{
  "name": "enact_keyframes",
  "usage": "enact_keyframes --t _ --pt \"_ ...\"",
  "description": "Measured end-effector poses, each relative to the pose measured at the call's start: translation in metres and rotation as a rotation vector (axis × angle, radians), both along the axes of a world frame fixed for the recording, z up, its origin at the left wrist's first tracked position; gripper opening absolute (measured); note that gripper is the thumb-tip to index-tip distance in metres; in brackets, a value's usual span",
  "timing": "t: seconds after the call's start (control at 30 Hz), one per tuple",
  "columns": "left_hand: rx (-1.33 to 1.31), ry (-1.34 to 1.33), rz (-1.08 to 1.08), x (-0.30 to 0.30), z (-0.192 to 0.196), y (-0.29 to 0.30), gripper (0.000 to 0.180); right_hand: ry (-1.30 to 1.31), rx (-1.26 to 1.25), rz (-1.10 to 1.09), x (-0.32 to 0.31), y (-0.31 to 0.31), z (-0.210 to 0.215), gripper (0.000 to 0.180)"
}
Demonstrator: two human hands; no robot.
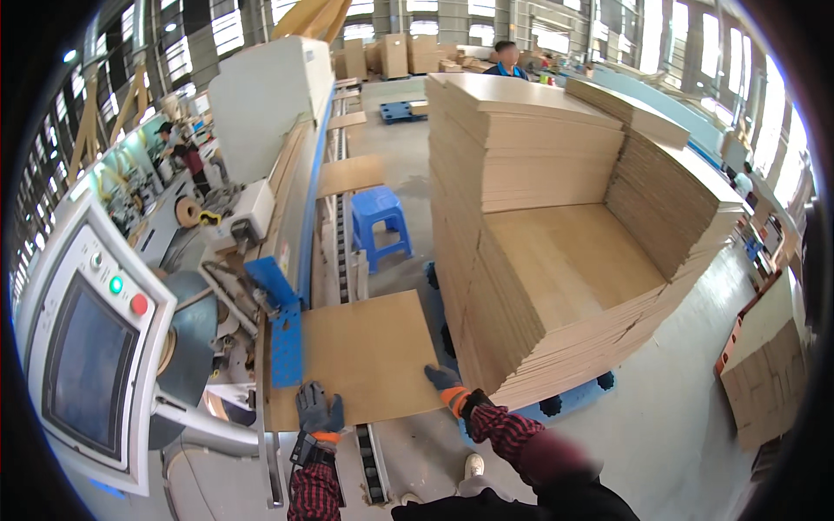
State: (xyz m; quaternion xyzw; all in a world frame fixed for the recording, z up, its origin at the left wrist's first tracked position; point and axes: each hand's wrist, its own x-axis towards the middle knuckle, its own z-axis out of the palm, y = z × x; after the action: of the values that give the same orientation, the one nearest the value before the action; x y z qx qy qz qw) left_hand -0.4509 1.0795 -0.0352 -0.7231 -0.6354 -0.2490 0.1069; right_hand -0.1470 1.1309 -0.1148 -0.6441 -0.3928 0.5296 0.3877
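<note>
A flat brown wood panel (369, 347) lies on the machine's infeed, its left side against a blue metal guide (286, 347). My left hand (319, 408), in a grey glove with an orange cuff, rests flat on the panel's near left corner, fingers spread. At the panel's right edge, close to the near corner, my right hand (445, 379) in a matching glove holds that edge with its fingers close together. The underside of its grip is hidden.
A tall stack of panels (530, 174) stands on a blue pallet (582, 391) to my right. A blue stool (380, 227) is beyond the panel. At left are a control screen (91, 365) and a white machine housing (265, 100). Other people work farther off.
</note>
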Motion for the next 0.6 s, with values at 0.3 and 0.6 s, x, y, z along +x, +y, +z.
enact_keyframes --t 0.3,0.6 --pt "-0.113 -0.101 0.030 -0.008 -0.027 0.094 0.054 -0.515 0.605 0.448 0.055 -0.054 0.156 0.031" --pt "-0.083 0.200 0.134 0.028 -0.045 0.165 0.052 -1.473 0.309 -0.439 0.410 -0.035 0.279 0.041"
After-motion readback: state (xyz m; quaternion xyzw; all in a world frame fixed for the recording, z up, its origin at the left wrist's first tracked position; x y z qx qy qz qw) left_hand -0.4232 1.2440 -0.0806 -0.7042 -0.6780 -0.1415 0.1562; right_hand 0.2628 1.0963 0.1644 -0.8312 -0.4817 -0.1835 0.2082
